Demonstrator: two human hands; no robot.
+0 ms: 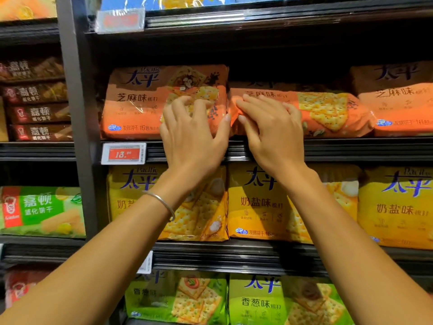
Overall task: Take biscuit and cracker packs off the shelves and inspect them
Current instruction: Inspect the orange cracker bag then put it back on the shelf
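Three orange sesame cracker packs stand in a row on the middle shelf [351,148]. My left hand [192,134] rests with spread fingers on the front of the left orange pack [136,102]. My right hand [271,130] lies on the left end of the middle orange pack [328,111], which leans forward, its fingers slightly bent over the pack's edge. Neither pack is lifted off the shelf. A silver bangle [164,202] sits on my left wrist.
A third orange pack [398,102] stands at the right. Yellow milk-salt cracker packs [257,202] fill the shelf below, green scallion packs [257,301] the one under that. Brown wafer boxes [37,111] are stacked at the left beyond a grey upright [77,113]. A red price tag [124,154] hangs on the shelf edge.
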